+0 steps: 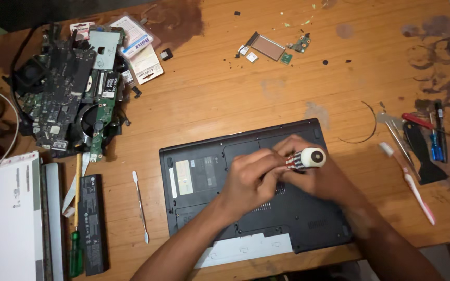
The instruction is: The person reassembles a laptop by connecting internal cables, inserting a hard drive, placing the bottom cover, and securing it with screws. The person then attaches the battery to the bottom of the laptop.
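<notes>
Your right hand (316, 174) has a closed grip on the white-capped screwdriver (306, 158), held over the upturned black laptop (204, 177) on the surface (225, 88). Your left hand (248, 179) pinches its shaft. A metal spudger (140, 206) lies left.

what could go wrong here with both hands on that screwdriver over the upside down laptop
1. Both hands, left hand and right hand, crowd the screwdriver and hide its tip, so it could slip and scratch the laptop.
2. Tiny loose bits already lie scattered on the wooden table; a removed screw could get lost among them.
3. The laptop's near edge sits close to the table edge, so a push might shift it off.
</notes>
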